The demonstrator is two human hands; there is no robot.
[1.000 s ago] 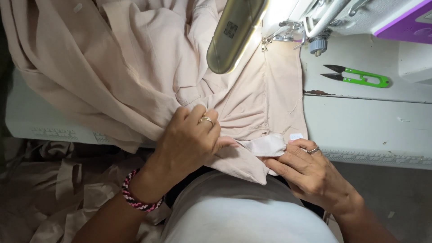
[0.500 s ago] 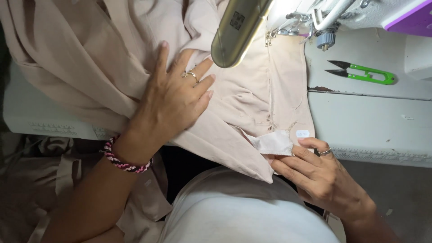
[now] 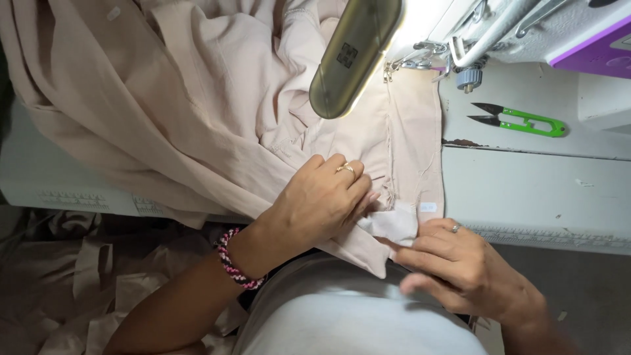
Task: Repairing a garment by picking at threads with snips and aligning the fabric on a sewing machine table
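You see one beige garment (image 3: 197, 98), one white label (image 3: 394, 223), one green thread snips (image 3: 526, 121), two rings, one beaded bracelet (image 3: 233, 260).

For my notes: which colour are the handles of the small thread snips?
Bright green handles, black blades: small thread snips, head view.

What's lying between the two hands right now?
In the head view, a small white fabric piece at the beige garment's hem lies between the left hand and the right hand; both touch it.
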